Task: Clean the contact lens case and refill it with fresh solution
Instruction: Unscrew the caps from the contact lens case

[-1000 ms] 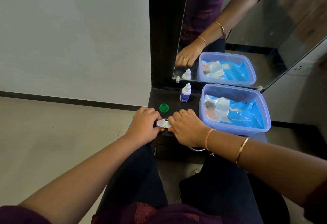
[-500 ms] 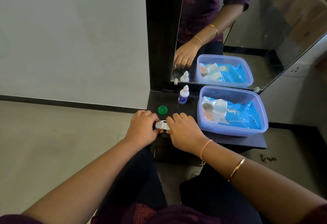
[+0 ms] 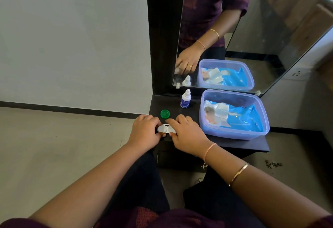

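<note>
Both hands at shelf front edge: left hand [image 3: 144, 131] and right hand [image 3: 187, 134] pinch white plastic lens case [image 3: 165, 128] from either end; case's right well hidden by fingers. Behind: round green cap [image 3: 165, 113], loose. Farther: small dropper bottle [image 3: 185, 99], label unreadable; translucent purple tub [image 3: 234, 132] w/ blue packet.

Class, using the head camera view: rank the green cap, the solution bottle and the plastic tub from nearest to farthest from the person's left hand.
Measured from the left hand:
1. Green cap, just beyond the hand on the dark shelf.
2. Solution bottle, farther back, standing by the mirror.
3. Plastic tub, off to the right side of the shelf, past the right hand.
</note>
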